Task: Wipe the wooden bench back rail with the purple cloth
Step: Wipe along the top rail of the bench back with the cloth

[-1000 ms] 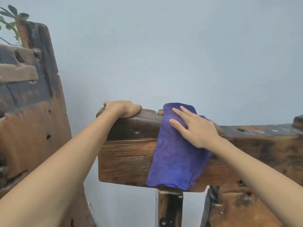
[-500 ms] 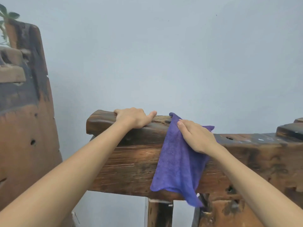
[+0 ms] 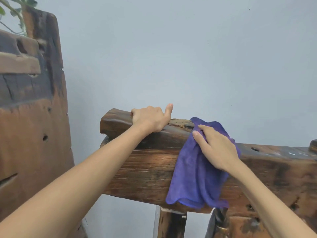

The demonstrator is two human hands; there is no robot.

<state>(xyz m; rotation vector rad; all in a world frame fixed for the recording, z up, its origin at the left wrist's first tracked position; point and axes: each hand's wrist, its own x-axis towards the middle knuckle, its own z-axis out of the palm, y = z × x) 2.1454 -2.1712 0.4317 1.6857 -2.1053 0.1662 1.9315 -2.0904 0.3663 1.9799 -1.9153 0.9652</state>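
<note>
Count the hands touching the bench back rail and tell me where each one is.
2. The left hand grips the top of the back rail near its left end; the right hand presses the purple cloth against the rail further right.

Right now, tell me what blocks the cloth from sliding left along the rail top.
The left hand grips the back rail top, directly left of the purple cloth under the right hand. Nothing else visible blocks it.

A tall weathered wooden plank (image 3: 32,127) stands left; plant leaves (image 3: 16,7) above; pale wall (image 3: 188,57) behind.
</note>
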